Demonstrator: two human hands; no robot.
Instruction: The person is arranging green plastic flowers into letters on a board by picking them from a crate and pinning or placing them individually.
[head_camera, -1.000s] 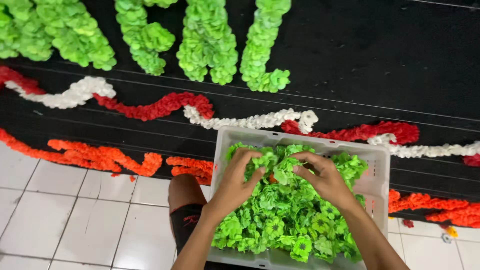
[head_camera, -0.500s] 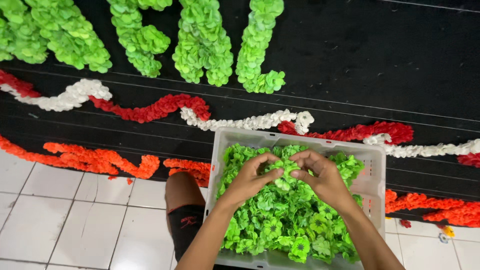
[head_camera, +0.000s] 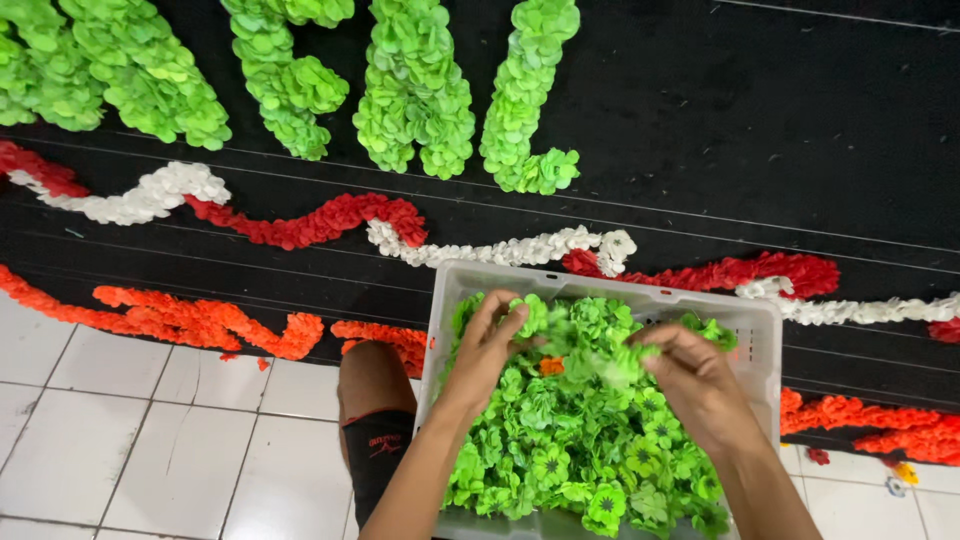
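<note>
The green paper flowers (head_camera: 570, 440) fill the white plastic crate (head_camera: 760, 330), which rests on the person's lap at the edge of the black board (head_camera: 760, 130). The left hand (head_camera: 487, 345) pinches one flower; the right hand (head_camera: 697, 380) pinches another. Separate the tangled flowers gently, pulling apart without tearing petals. One orange flower (head_camera: 551, 366) lies between the hands.

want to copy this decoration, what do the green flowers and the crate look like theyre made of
Green flowers: probably thin crepe or tissue paper, matte, with crinkled, ruffled petals. Crate: looks like moulded plastic, pale grey, smooth, with slotted walls.
</note>
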